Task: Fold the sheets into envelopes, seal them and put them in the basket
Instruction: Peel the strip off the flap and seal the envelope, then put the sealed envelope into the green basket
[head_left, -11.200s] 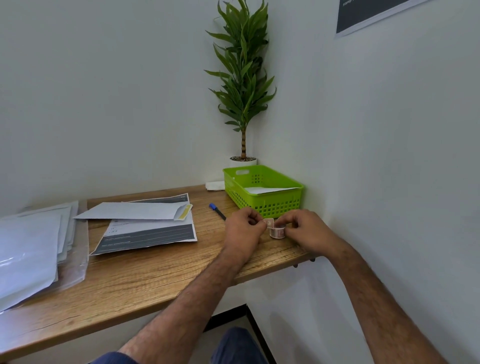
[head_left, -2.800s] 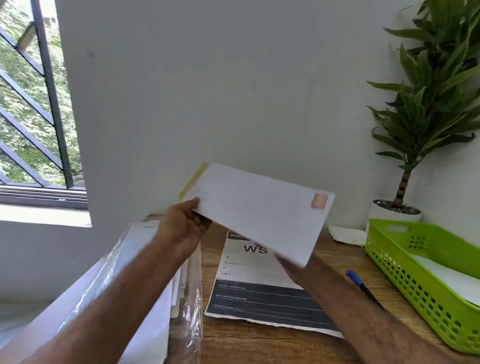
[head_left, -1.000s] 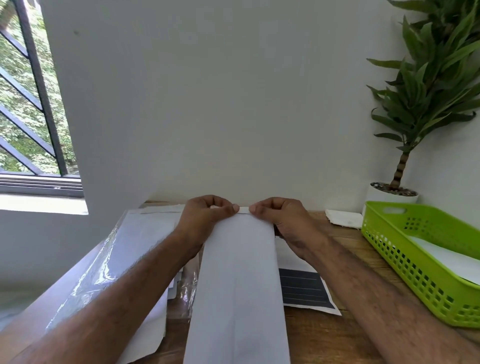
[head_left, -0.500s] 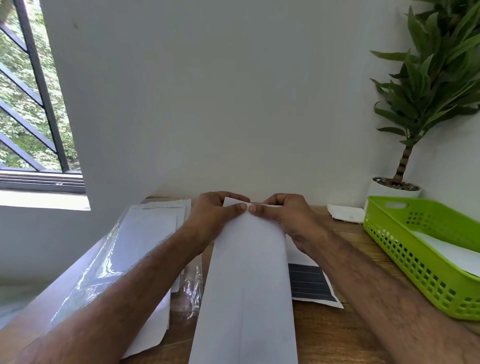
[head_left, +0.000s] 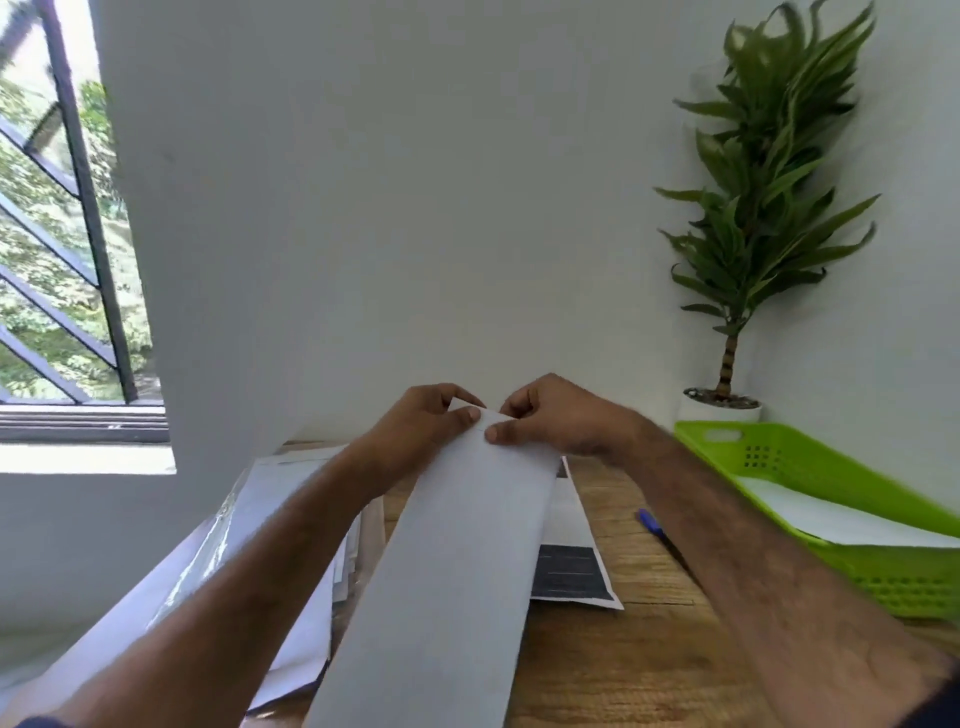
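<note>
With my left hand (head_left: 421, 426) and right hand (head_left: 556, 415) both in a closed grip on the far end of the envelope (head_left: 457, 561), held above the surface, I was sealing it; one paper already lay in the basket (head_left: 883, 566).

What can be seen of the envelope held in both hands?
The white envelope is long, plain paper, held lengthwise away from the person above the wooden desk. The left hand and right hand pinch its far end, where the flap looks partly bent. Its near end runs out of frame.
</note>
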